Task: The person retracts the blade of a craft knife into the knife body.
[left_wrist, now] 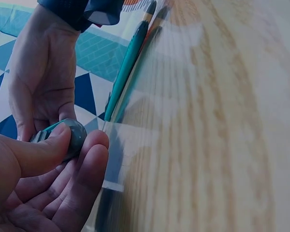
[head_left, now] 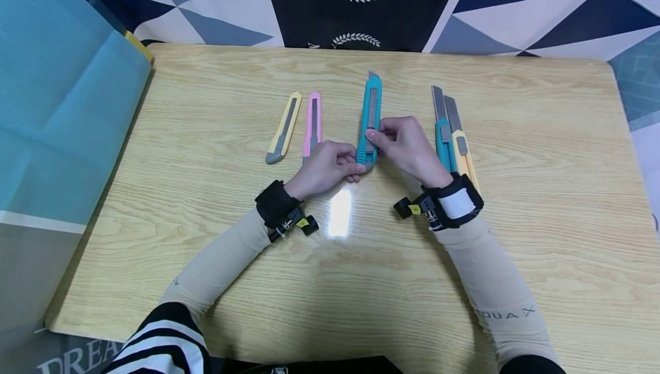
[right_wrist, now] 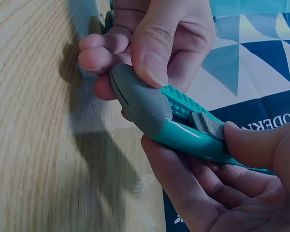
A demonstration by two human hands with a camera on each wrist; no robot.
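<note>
Both hands hold a teal utility knife (head_left: 370, 110) above the middle of the table, its blade tip showing a little at the far end. My left hand (head_left: 330, 165) pinches the grey end cap (right_wrist: 137, 99) between thumb and fingers. The right hand (head_left: 407, 148) grips the body, with its thumb on the grey slider (right_wrist: 208, 125). To the left lie a yellow utility knife (head_left: 285, 128) and a pink utility knife (head_left: 313, 119), the pink one's lower end partly behind the left hand. Beyond the right hand are a second teal knife (head_left: 446, 139) and another yellow knife (head_left: 462, 150), both with long blades out.
The wooden table (head_left: 557, 219) runs up to a patterned cloth (head_left: 216, 2) at the back. A blue covering (head_left: 62, 87) stands along the left edge. Close to the right forearm lie the exposed blades of the two right-hand knives.
</note>
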